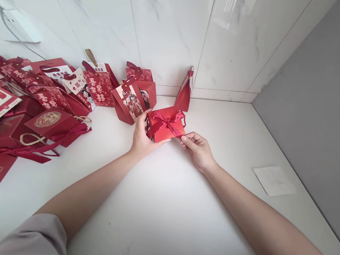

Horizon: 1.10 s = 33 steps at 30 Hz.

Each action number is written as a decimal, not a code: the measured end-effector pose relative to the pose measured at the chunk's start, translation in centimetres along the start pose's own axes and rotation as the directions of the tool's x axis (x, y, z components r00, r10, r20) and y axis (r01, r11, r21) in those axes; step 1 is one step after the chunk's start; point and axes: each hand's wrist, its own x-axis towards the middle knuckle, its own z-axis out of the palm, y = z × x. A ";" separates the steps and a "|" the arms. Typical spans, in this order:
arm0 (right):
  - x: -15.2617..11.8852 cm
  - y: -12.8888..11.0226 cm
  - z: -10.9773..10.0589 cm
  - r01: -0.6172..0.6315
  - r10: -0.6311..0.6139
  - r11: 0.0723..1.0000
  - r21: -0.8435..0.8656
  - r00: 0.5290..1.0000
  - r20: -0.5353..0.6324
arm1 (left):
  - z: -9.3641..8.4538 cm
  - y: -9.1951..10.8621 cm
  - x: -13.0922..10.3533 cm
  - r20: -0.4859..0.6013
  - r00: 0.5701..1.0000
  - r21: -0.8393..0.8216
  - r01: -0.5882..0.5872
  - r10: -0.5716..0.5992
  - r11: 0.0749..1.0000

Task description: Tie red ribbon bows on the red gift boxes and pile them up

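A small red gift box [164,123] with a dark red ribbon bow [167,121] on its top face is in the middle of the view. My left hand [143,137] grips the box from its left side, thumb along the lower edge. At the box's right corner, my right hand [197,149] pinches the end of the ribbon between thumb and fingers. Just behind stand a red box with printed figures [132,102] and, against the wall, a narrow red box [185,92].
Many red gift boxes and bags [52,121] are heaped on the left of the white table [158,210]. A white paper square [274,181] lies at the right. Behind is a marbled wall [171,26], with a cable [11,29] at the upper left.
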 end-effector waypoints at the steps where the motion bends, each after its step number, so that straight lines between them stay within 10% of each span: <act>1: 0.0 0.1 0.0 0.023 -0.023 0.999 -0.024 1.000 -0.014 | 0.0 0.0 0.0 -0.002 1.000 0.001 0.002 -0.002 1.000; 15: -0.3 0.7 -0.1 0.159 -0.177 0.959 -0.233 0.983 -0.056 | -0.3 -0.4 0.3 0.150 0.975 -0.232 0.194 -0.162 0.953; 33: -0.6 0.7 -0.3 0.233 -0.186 0.933 -0.274 0.965 0.187 | -0.2 -1.2 0.5 0.301 0.921 -0.502 0.372 -0.246 0.781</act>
